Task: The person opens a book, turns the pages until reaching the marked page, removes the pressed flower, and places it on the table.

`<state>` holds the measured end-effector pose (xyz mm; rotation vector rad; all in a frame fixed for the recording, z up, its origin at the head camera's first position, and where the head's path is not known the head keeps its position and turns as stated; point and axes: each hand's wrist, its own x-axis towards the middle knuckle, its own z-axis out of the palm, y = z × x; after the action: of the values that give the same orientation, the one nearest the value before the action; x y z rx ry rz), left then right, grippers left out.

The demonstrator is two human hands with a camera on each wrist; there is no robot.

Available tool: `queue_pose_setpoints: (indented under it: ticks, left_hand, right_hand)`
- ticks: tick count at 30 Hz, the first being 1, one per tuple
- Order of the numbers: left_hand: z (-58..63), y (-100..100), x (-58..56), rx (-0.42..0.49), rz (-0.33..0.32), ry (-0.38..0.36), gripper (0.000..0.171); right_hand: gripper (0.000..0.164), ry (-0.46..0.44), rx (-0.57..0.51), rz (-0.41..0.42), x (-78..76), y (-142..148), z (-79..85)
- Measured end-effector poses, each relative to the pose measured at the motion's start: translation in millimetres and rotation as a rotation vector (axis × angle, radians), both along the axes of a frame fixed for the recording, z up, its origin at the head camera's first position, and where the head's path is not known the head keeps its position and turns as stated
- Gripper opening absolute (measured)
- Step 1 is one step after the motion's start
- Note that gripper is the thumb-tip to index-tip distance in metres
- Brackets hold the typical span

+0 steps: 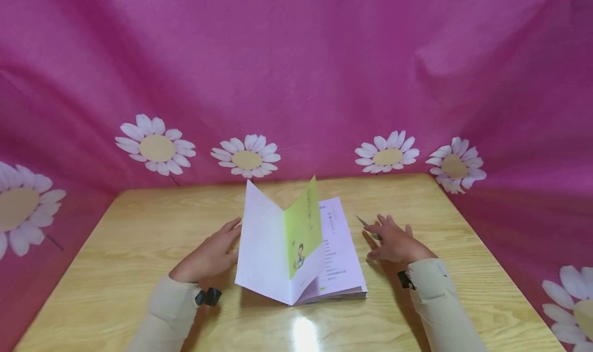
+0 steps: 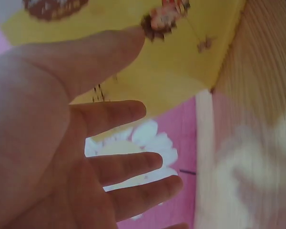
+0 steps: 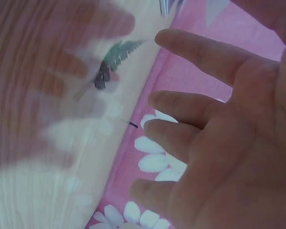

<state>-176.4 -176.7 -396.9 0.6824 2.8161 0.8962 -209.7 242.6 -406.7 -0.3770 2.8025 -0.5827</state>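
Note:
An opened book lies on the table, its front cover and a yellow-green leaf of paper standing up in a V. Lines of print show on the page at right. My left hand is at the cover's left side, fingers extended. The left wrist view shows the cover's yellow outer face behind the thumb, with nothing in the hand. To the right of the book, my right hand hovers with spread fingers over a small green fern-like leaf with a dark base and brown stem.
The wooden table has a bright reflection near its front edge. A magenta cloth printed with white daisies hangs behind it and along both sides. Dark wrist straps are on both sleeved arms.

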Motion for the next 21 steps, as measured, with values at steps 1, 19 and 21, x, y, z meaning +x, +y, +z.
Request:
queue_pose_setpoints:
  ticks: [1,19,21]
  left_hand:
    - [0.4,3,0.1,0.002,-0.019,0.030,0.063]
    - [-1.0,78,11.8,-0.065,-0.112,0.023,0.060]
    - [-4.8,87,11.2,-0.111,-0.134,0.039,0.059]
  right_hand:
    - [0.067,0.003,-0.004,-0.008,-0.5,1,1.0]
    - [0.075,0.022,0.024,-0.061,-0.2,13,5.5]
    - [0.074,0.023,0.031,-0.075,-2.0,14,5.2]
